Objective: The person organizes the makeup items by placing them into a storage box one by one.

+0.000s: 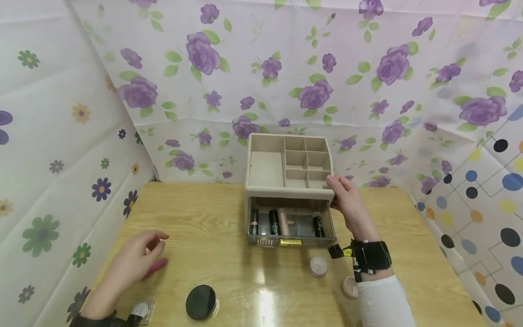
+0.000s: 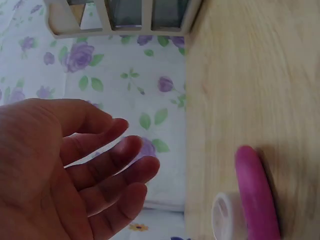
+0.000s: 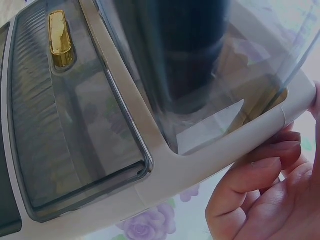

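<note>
A cream cosmetic organizer (image 1: 291, 192) stands at the back of the table, divided into compartments on top. Its clear upper drawer (image 1: 300, 238), with a gold handle (image 1: 290, 242), is pulled out. Inside lie several lipstick-like tubes, among them a black tube (image 1: 273, 222) and a pale pink tube (image 1: 283, 221). My right hand (image 1: 352, 206) grips the organizer's right front corner, thumb on the top edge and fingers curled at the side. Over the table's left part, my left hand (image 1: 130, 256) holds nothing, fingers loosely bent, near a magenta rounded object (image 2: 257, 192).
A black-lidded round jar (image 1: 201, 302) sits near the front. Two small round containers, one pale jar (image 1: 318, 266) and another jar (image 1: 350, 287), are by my right forearm. A small clear case (image 1: 140, 311) lies by my left wrist. Flowered cloth (image 1: 261, 68) hangs behind the table.
</note>
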A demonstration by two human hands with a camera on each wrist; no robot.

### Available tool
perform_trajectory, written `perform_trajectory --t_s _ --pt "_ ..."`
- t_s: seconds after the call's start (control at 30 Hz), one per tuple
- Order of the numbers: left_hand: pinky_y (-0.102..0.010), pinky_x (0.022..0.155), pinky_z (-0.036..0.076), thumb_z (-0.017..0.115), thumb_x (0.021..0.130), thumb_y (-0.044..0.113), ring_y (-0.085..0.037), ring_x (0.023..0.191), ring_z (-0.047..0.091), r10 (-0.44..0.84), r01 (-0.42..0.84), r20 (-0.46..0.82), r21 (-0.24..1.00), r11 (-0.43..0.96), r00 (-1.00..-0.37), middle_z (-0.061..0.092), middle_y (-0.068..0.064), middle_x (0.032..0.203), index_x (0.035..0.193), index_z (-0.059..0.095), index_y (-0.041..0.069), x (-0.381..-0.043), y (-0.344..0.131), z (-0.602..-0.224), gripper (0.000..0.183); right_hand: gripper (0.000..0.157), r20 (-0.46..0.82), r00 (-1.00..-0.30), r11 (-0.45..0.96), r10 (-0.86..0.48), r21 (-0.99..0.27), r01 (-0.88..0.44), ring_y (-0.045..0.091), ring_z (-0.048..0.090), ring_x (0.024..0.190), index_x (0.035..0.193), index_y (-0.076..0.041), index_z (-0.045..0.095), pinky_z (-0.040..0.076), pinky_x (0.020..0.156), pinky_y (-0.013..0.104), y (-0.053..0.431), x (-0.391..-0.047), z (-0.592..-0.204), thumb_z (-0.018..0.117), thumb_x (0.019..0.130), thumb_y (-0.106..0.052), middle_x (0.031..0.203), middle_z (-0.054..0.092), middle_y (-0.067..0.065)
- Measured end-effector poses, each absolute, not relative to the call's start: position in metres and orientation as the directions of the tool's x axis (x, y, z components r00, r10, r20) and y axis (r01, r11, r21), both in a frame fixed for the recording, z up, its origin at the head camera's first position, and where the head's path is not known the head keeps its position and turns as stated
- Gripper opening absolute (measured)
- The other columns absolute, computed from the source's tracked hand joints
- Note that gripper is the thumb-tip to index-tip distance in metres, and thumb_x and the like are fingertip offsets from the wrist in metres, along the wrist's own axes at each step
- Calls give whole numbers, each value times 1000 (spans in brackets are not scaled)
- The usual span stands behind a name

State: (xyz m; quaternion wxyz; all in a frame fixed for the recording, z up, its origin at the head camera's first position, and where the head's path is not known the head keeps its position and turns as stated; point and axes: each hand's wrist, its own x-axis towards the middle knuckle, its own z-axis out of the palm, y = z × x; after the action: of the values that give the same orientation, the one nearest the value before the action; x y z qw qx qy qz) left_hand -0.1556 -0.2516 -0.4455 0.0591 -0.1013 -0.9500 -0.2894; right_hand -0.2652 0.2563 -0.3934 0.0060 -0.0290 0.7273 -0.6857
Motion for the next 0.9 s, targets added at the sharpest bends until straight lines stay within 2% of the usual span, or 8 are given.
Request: perform_trajectory --t_s 0.17,0.33,0.47,0.7,0.9 --pt "-39 67 51 66 93 13 -14 78 58 164 197 110 506 840 -980 65 1 89 112 69 5 -156 -264 -455 21 36 29 -999 48 -45 -998 -31 14 60 76 95 -14 48 47 62 26 256 -265 -393 57 99 -49 91 56 5" --pt "-44 73 54 75 89 25 -16 82 61 191 182 35 511 840 -981 68 -2 92 115 68 3 -156 -271 -463 35 37 30 -999 52 -40 -998 -32 14 60 78 95 -14 48 47 63 27 255 -264 -392 57 98 -50 92 55 5" --pt "-46 74 55 75 89 30 -18 83 63 216 174 -21 522 835 -976 68 -4 94 117 67 2 -155 -274 -471 40 38 26 -999 59 -44 -998 -28 15 61 80 97 -14 49 47 64 27 254 -265 -392 57 98 -51 95 55 7" --pt "-45 74 54 72 92 26 -16 82 62 223 181 -21 514 839 -975 68 -1 91 113 68 2 -153 -272 -480 31 40 24 -999 76 -40 -997 -27 16 60 79 97 -13 48 46 63 28 254 -265 -392 56 98 -53 95 55 7" --pt "-41 72 53 75 88 16 -12 78 58 215 190 13 521 832 -977 64 3 87 111 69 2 -148 -270 -487 28 42 17 -999 76 -31 -997 -19 14 59 76 98 -13 48 45 62 26 254 -264 -393 56 97 -54 92 55 6"
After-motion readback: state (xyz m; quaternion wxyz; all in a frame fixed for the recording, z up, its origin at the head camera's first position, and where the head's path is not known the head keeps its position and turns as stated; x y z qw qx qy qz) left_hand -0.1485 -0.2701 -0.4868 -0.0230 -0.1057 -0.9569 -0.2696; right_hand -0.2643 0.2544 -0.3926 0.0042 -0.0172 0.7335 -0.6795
